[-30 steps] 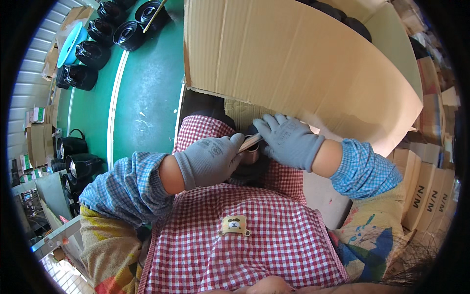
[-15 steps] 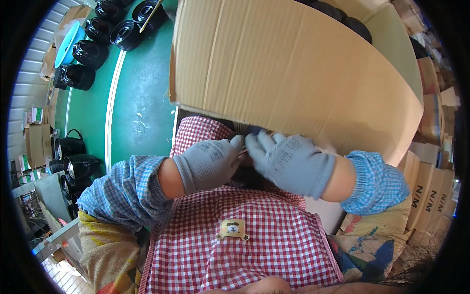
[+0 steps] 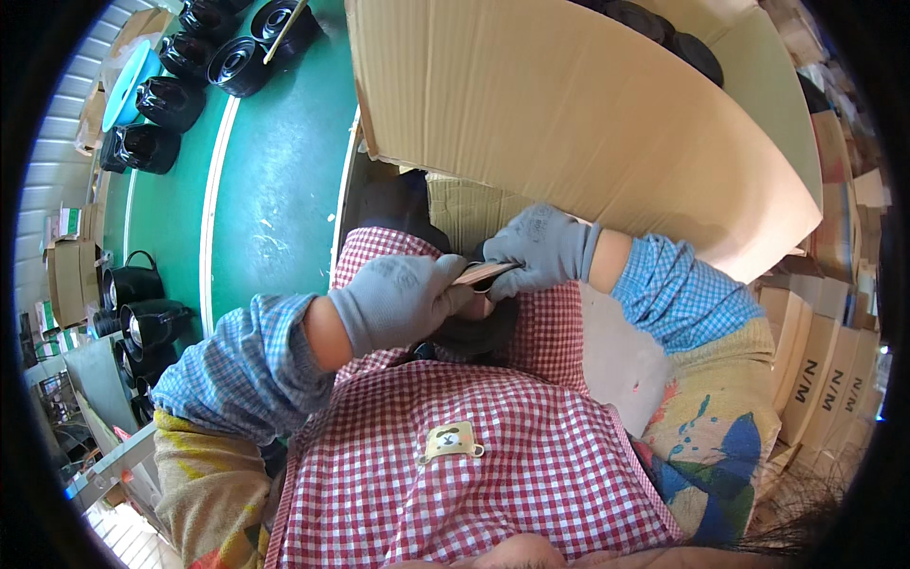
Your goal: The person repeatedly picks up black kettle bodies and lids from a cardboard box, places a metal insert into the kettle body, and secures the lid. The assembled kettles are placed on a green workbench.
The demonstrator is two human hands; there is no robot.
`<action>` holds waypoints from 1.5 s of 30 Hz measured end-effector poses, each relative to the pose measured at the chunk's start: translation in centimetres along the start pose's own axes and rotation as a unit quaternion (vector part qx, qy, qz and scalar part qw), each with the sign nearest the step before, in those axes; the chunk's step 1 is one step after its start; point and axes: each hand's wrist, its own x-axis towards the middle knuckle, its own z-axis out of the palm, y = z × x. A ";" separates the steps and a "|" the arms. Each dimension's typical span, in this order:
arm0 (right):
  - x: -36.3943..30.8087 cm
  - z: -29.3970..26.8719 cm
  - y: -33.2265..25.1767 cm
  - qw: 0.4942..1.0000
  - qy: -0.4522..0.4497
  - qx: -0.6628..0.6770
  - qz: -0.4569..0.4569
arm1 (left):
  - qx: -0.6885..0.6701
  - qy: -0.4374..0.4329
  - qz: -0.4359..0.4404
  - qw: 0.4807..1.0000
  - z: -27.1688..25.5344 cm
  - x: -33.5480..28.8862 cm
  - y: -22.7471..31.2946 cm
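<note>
My left hand (image 3: 393,305), in a grey knit work glove, is closed with thumb and fingers pinching one end of a thin, flat, tan strip (image 3: 483,273). My right hand (image 3: 542,248), gloved the same way, grips the strip's other end. What kind of strip it is, I cannot tell. Just beneath the hands, a round black part (image 3: 479,334) rests on my lap against the red-checked apron (image 3: 455,503); the hands and strip cover much of it.
A large cardboard box (image 3: 569,104) stands in front of me, black parts (image 3: 697,57) inside it. On the green table (image 3: 275,190) at left are several glossy black housings (image 3: 171,102) and a turquoise basin (image 3: 133,83). Stacked cartons (image 3: 815,370) line the right side.
My right hand has moved up and turned, and the tan strip now shows between both hands. The box's lower edge has shifted up and right, uncovering dark shapes and cardboard beneath.
</note>
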 end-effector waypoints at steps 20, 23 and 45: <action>-0.5 2.6 0.4 0.992 0.114 -0.046 0.009 | -0.114 -0.016 -0.035 0.993 1.4 -0.3 -0.3; -0.6 2.6 0.1 0.992 0.105 -0.070 0.018 | -0.100 -0.044 -0.055 0.993 1.1 0.0 0.1; -1.5 0.2 -3.4 0.989 0.020 0.116 0.086 | 0.046 0.040 0.185 0.981 -0.6 3.9 -5.7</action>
